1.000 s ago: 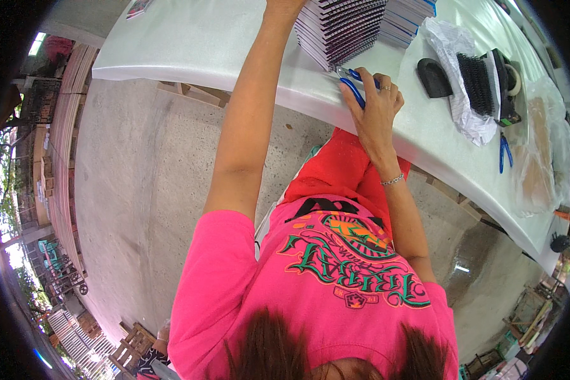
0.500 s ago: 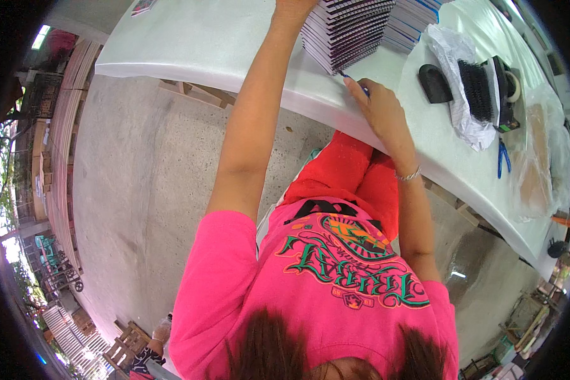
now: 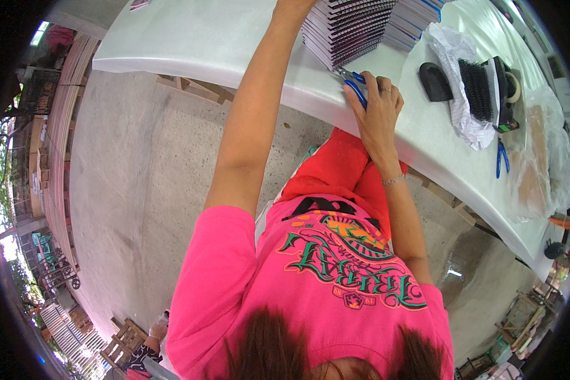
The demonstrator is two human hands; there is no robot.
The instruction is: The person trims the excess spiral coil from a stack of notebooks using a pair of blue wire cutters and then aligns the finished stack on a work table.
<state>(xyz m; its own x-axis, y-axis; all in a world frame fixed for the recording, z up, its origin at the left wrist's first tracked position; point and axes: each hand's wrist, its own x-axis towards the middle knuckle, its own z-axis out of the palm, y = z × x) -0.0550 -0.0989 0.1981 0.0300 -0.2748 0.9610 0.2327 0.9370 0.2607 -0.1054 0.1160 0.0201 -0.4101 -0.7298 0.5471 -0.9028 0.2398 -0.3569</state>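
In the head view, my only feed, I had the right hand (image 3: 379, 117) half curled, its fingers bent over the blue handles of the pliers (image 3: 356, 94). The handles stood apart, so I judged the grip light. The tips pointed at the near corner of the spiral-bound stack (image 3: 348, 31); I couldn't tell whether they touched a coil end or sat just beside it. The stack was on the table (image 3: 190, 38), near its front edge. The left hand (image 3: 296, 5) was mostly cut off by the top of the picture beside the stack's left side; I couldn't tell how open it was or what, if anything, it had hold of.

My main worry was the tips slipping: a squeeze made off the wire could have nicked a page or cover. With its layers stepped and leaning, the stack could have slid if the pliers pushed against it and the left hand wasn't bracing it. The smooth white cloth might have helped that slide along. A loose grip this near the edge could also have dropped the pliers to the floor (image 3: 183, 158). The loose coils (image 3: 475, 88) on crumpled wrap (image 3: 449, 50) lay to the right, well apart from the tips, and troubled me less.
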